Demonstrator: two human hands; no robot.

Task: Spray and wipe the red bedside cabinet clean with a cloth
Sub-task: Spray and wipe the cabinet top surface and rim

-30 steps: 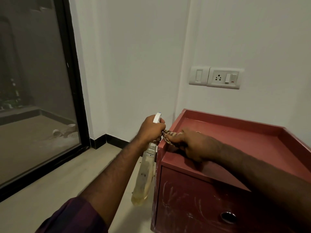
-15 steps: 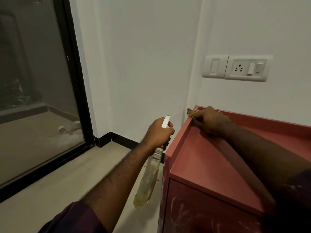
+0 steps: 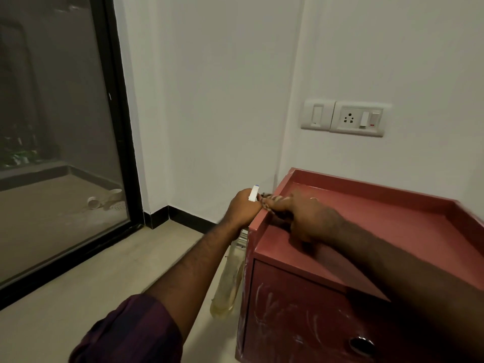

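Cloth (image 3: 272,199), largely hidden, is pinched on the red bedside cabinet (image 3: 379,226) rim by the right hand (image 3: 311,218); the spray bottle (image 3: 227,286) is gripped by the left hand (image 3: 242,208).

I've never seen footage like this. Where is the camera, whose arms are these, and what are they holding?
There is no machine here. A person wears a camera on the head, so you look forward and down along their own two arms. This is the only view.

The left hand grips a spray bottle, which hangs down beside the red cabinet. The right hand holds a patterned cloth against the cabinet's left rim, as in wiping. The cabinet's front shows pale streaks.

On the wall behind is a socket panel, and on the left a glass door.
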